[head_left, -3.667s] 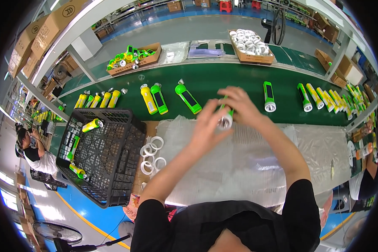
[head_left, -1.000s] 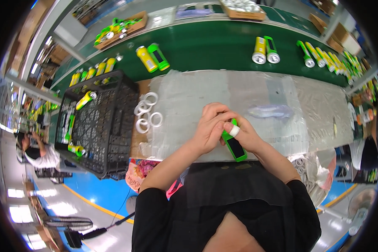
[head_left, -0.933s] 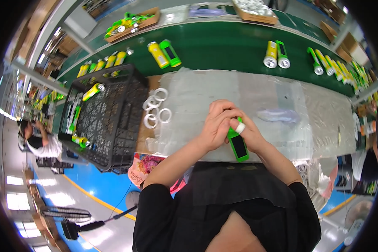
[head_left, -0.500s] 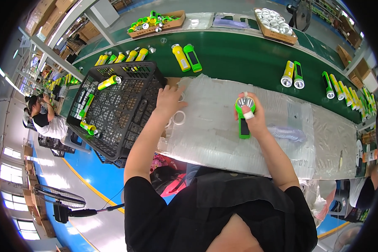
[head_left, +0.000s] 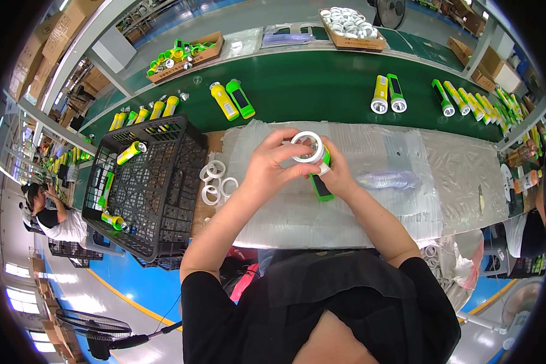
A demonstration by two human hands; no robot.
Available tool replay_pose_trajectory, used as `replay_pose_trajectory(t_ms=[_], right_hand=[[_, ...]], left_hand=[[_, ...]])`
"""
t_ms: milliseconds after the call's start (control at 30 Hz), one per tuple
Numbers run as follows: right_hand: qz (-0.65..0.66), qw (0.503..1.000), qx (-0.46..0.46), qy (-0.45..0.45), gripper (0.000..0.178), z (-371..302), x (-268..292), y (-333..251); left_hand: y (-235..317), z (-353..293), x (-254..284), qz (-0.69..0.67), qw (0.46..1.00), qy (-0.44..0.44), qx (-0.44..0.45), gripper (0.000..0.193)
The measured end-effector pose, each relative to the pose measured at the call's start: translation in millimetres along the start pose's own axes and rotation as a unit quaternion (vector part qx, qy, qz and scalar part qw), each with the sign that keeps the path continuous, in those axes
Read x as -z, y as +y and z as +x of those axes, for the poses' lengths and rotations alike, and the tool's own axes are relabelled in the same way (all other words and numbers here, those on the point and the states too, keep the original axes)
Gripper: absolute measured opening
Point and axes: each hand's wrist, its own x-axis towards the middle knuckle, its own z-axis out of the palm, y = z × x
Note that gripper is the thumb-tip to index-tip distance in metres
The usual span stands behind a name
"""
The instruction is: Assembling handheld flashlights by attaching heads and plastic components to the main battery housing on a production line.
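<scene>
My right hand [head_left: 341, 175] is closed around a green flashlight [head_left: 323, 190], held head-up above the padded worktop. With its thumb and fingers, my left hand [head_left: 270, 164] grips a white ring [head_left: 319, 144]. The ring sits at the flashlight's head; whether it is seated on it or only held against it cannot be told. Several loose white rings [head_left: 210, 195] lie left of my left hand, beside the crate. A black plastic crate [head_left: 179, 164] with a few yellow and green flashlights stands to the left.
Beyond the worktop [head_left: 267, 224] runs a green conveyor belt [head_left: 309, 85] bearing yellow and green flashlights. Boxes of flashlight parts [head_left: 194, 60] and white rings [head_left: 358, 42] stand past it. A clear plastic bundle [head_left: 387, 180] lies right of my hands. A co-worker [head_left: 54, 212] sits far left.
My left hand has come from the loose rings to the flashlight, bringing a white ring to its head. My right hand still holds the flashlight. The whole view has shifted.
</scene>
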Motion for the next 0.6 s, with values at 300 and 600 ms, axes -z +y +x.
replay_pose_trajectory(t_ms=[300, 600], right_hand=[[-0.028, 0.997, 0.067, 0.017, 0.044, -4, 7, -10], [-0.427, 0.882, 0.111, -0.168, 0.043, 18, 55, -100]], left_hand=[[-1, -1, -6, 0.076, 0.997, -0.032, -0.012, 0.036], [15, 6, -19, 0.097, 0.989, -0.109, -0.027, 0.049]])
